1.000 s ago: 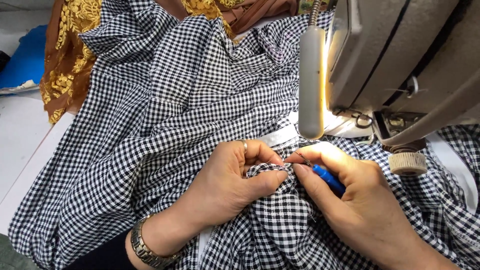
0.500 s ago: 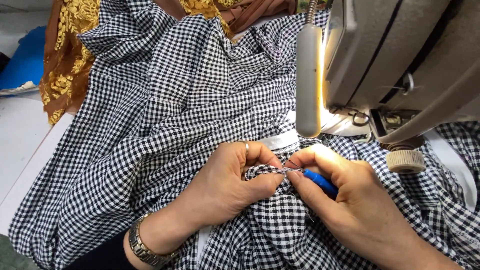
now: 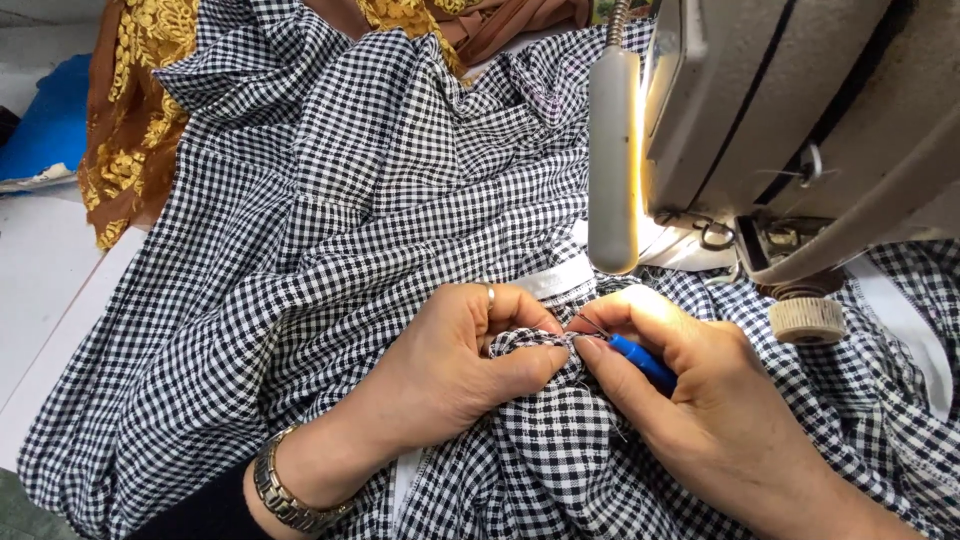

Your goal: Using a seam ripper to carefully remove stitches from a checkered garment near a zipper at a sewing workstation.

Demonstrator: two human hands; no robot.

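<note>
From the head camera I see my left hand pinching a fold of black-and-white checked fabric at centre frame. At its 3 o'clock, my right hand grips a blue-handled seam ripper, tip touching the fold. A sewing machine stands at 1 o'clock.

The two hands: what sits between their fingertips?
In the head view, a pinched fold of checked fabric lies between left hand and right hand, which holds a blue-handled tool.
</note>
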